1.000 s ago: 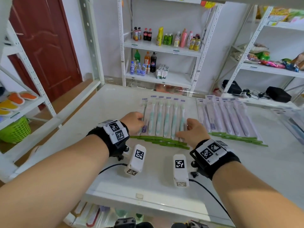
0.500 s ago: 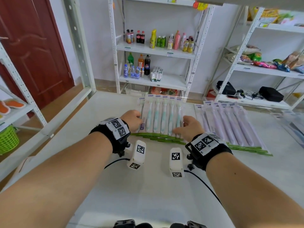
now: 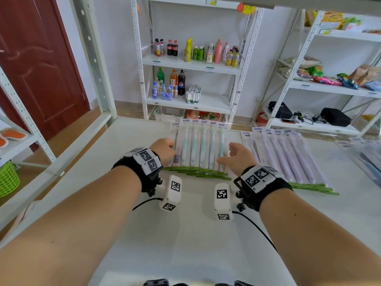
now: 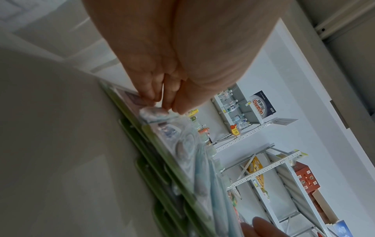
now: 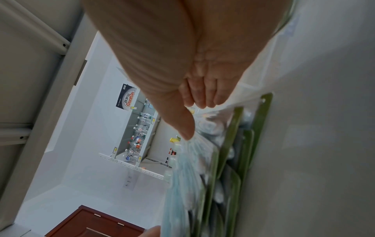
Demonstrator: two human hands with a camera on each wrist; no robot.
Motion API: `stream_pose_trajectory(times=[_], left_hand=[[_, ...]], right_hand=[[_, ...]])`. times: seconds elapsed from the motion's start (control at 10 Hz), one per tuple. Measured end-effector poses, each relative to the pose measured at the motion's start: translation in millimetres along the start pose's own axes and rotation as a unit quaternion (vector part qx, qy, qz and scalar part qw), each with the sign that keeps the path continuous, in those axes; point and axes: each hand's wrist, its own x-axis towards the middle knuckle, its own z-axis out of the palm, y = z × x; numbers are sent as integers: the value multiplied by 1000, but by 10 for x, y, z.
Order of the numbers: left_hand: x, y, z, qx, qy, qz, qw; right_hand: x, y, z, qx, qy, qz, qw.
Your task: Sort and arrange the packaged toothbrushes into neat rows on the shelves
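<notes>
Teal toothbrush packs (image 3: 199, 145): fanned row on white shelf (image 3: 127, 153), near edges ragged; left hand (image 3: 165, 148) pinches leftmost pack; right hand (image 3: 237, 155) open-fingered at right end; lilac packs (image 3: 288, 155) rowed alongside; judged largely done, squaring left.

White shelf board (image 3: 185, 244) under 2 toothbrush-pack rows: teal (image 3: 203, 145), purple (image 3: 288, 155).

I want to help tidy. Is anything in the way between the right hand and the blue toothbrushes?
No. The right hand is open right beside the blue toothbrushes, with nothing visible between them. The left hand already touches their other side.
</notes>
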Motion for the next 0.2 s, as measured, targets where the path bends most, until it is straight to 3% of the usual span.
stream_pose_trajectory(times=[0.2], left_hand=[[-16,-52,-95,-5,6,-23,1000]], right_hand=[[-138,-128,-167,97,14,-48,994]])
